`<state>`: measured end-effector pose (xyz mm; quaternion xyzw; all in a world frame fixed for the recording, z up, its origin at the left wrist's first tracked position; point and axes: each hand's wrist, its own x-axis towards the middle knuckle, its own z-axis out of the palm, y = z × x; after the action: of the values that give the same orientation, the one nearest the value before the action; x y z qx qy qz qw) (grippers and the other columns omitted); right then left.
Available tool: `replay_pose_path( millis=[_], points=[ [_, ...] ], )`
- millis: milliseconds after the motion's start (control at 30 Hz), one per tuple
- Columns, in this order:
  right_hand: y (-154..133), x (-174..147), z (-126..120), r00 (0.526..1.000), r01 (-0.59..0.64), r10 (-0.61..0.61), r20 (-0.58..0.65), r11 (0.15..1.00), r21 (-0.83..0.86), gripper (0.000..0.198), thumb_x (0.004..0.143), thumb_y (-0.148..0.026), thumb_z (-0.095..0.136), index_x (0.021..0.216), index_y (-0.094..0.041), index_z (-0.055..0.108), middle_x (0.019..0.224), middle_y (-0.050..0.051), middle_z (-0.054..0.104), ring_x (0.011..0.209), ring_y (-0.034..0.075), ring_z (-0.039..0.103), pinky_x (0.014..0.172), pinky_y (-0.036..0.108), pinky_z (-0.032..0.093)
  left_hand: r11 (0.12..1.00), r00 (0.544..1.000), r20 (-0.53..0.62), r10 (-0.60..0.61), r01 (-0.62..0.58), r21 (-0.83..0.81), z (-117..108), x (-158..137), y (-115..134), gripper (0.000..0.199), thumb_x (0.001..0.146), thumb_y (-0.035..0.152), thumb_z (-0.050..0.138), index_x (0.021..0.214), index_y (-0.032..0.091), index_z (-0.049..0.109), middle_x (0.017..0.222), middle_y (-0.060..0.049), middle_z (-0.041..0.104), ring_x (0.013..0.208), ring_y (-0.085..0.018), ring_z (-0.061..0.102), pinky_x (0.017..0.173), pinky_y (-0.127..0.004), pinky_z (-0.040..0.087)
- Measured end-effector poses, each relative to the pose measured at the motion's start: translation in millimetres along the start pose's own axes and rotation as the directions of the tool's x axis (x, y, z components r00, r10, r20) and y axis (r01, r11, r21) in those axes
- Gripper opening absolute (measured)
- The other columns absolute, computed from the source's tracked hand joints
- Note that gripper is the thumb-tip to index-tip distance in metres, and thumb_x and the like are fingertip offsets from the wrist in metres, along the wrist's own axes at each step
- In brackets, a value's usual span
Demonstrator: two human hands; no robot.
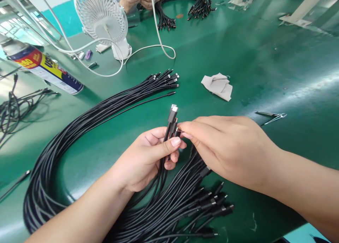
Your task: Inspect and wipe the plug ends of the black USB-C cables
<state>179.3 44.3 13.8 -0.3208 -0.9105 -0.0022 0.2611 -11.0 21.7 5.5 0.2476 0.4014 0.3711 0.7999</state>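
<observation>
Black cable connectors [173, 114] held between 2 hands over the table [265, 59]. The left hand [148, 155] is clamped, thumb against fingers, around at least 3 connectors, probably so that their metal tips stand clear of the grip and in plain sight. The right hand [235, 151] has its thumb and forefinger at the lowest tip, perhaps for fine control; whether they close on it, or on something thin, is too small to tell. The connectors thus project from the left fingers, just left of the right fingertips. Their cables run down behind the left thumb. The cable bundle [76, 126] curves around left of the fingers, 1 set of ends beyond them, the other below the right fingers, presumably within easy reach. A cloth [218, 87] and tweezers [272, 115] lie apart, to the right of the fingertips.
</observation>
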Motion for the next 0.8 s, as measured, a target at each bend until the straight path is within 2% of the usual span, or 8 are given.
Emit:
replay_pose_path(
  millis=[333,800],
  points=[
    [-0.4,0.4,1.1,1.0,0.004,-0.004,0.0,1.0,-0.013,0.027,0.088,-0.006,0.046,0.09,-0.009,0.073,0.072,0.007,0.071,0.053,0.015,0.06,0.046,0.029,0.038,1.0,1.0,-0.008,-0.013,0.013,0.004,4.0,0.7,1.6,0.014,0.073,0.018,0.082,0.075,0.011,0.07,0.067,0.001,0.062,0.051,-0.003,0.05,0.044,-0.012,0.04],
    [-1.3,0.0,-0.6,0.999,-0.002,0.003,0.039,0.999,-0.033,0.027,0.089,-0.007,0.044,0.082,-0.014,0.07,0.073,0.006,0.071,0.051,0.014,0.058,0.046,0.027,0.037,1.0,0.999,-0.032,-0.021,0.021,-0.004,3.4,1.3,-0.3,0.01,0.076,0.016,0.079,0.077,0.012,0.07,0.07,0.0,0.064,0.051,-0.004,0.05,0.044,-0.015,0.036]
  ],
)
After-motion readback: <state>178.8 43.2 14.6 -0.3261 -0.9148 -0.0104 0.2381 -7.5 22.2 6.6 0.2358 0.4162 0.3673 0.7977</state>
